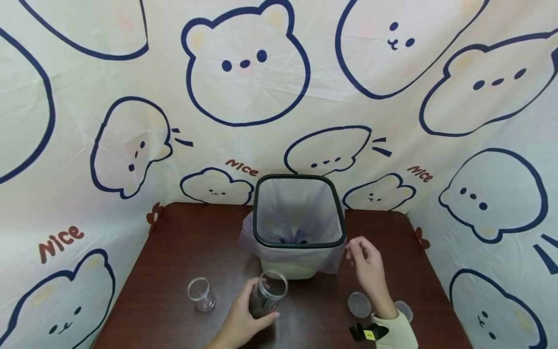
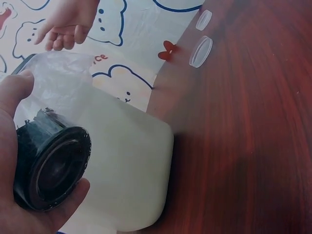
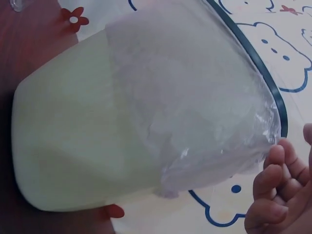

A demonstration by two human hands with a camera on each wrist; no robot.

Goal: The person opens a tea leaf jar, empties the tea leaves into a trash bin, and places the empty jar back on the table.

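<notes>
My left hand [image 1: 240, 315] grips a clear glass jar [image 1: 264, 296], tilted, in front of the trash bin. Dark, flaky bits [image 2: 44, 124] lie at the jar's bottom, which faces the camera in the left wrist view. Behind it, the pale green trash bin [image 3: 63, 131] has a dark rim [image 1: 301, 245] and a thin purple bag [image 1: 324, 259] folded over it. A few dark bits show deep inside the bag. To the right of the bin, my right hand [image 1: 368, 264] holds nothing; its fingers curl loosely beside the bag's edge.
A smaller clear glass jar [image 1: 204, 300] stands on the brown table [image 1: 174, 252], left of the left hand. Two round clear lids lie at the right, one lid [image 1: 359, 305] left of the right forearm, another lid [image 1: 405, 310] beyond it. Patterned cloth [image 1: 244, 97] surrounds the table.
</notes>
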